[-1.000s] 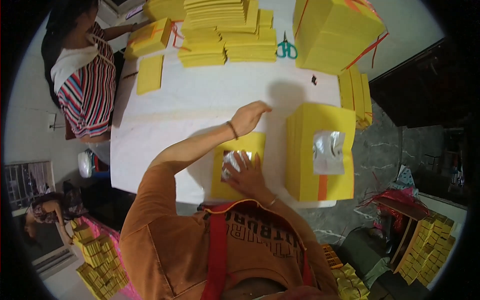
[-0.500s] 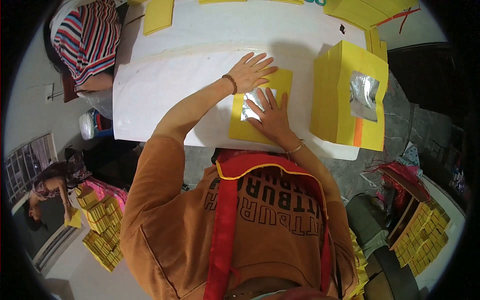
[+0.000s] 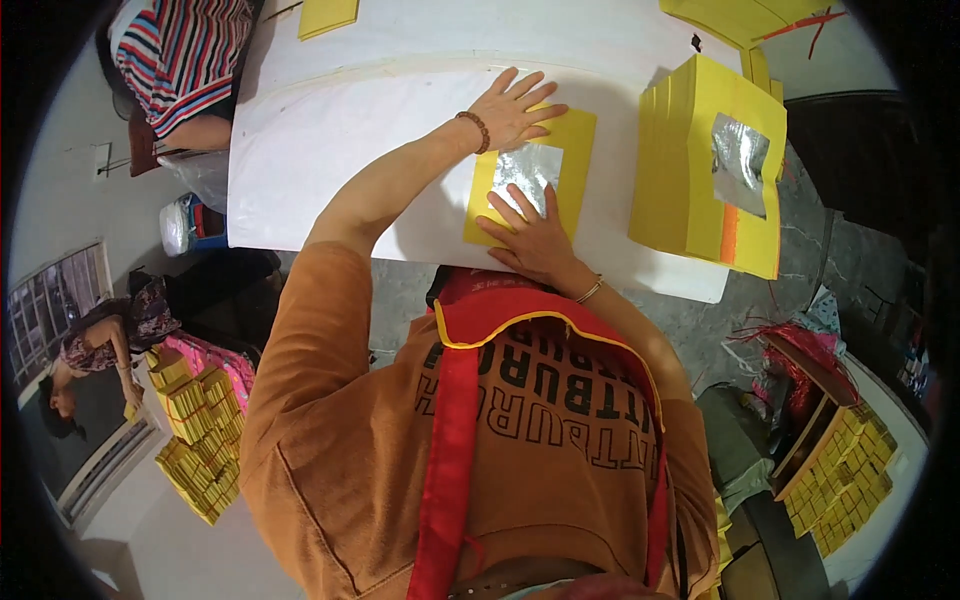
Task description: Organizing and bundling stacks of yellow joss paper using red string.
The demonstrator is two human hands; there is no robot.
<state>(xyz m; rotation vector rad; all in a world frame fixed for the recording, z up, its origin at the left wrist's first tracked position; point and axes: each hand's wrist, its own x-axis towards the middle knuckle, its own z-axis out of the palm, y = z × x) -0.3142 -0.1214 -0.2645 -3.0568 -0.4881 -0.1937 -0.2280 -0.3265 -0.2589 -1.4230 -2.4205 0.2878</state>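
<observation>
On the white table (image 3: 350, 170) in front of me lies a yellow paper sheet (image 3: 573, 165) with a silver foil square (image 3: 530, 168) in its middle. My left hand (image 3: 508, 110) rests palm down across the sheet's far left corner, fingers spread. Lower on the same paper lies my right hand (image 3: 537, 240), flat and open, with its fingertips over the foil's near edge. Neither hand grips anything. To the right stands a thick stack of yellow paper (image 3: 665, 165), whose front sheet also bears a silver foil square.
More yellow paper (image 3: 328, 15) lies at the table's far left, and a yellow pile (image 3: 735, 20) at the far right. A person in a striped shirt (image 3: 185, 60) sits at the left. Another person (image 3: 100, 345) is beside yellow bundles (image 3: 190, 400). More bundles (image 3: 845, 480) are stacked at the lower right.
My right hand has slid down the sheet toward its near edge, uncovering more of the foil. My left hand stays at the far left corner. The whole view has shifted slightly.
</observation>
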